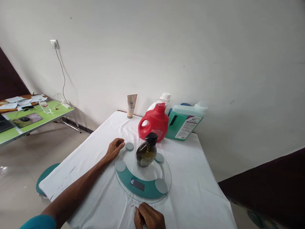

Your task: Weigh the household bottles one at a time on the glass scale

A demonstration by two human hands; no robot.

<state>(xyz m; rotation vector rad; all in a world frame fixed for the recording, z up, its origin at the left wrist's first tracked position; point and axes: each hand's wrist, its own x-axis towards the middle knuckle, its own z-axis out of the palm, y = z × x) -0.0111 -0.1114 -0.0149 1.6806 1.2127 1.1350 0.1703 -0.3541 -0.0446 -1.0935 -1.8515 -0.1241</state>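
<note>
Closest of all is the right hand, low down by the front edge of the round glass scale. Its fingers are curled in and close together, with the thumb beside them, and whether anything is tucked inside cannot be told. On the other side, the left hand rests on the white cloth, just beside the scale's far left edge. Its fingers bend a little and sit close together, with the thumb a bit apart, and they hold nothing; whether they touch the glass is hard to tell.

On the scale, between the middle and the back, stands the dark pump bottle, its black top up. Small light marks show on the little screen, too tiny to read. Right behind stands a big red jug, with a tilted green jug to its right. Farther left, a tan tube stands on its cap near the wall.
</note>
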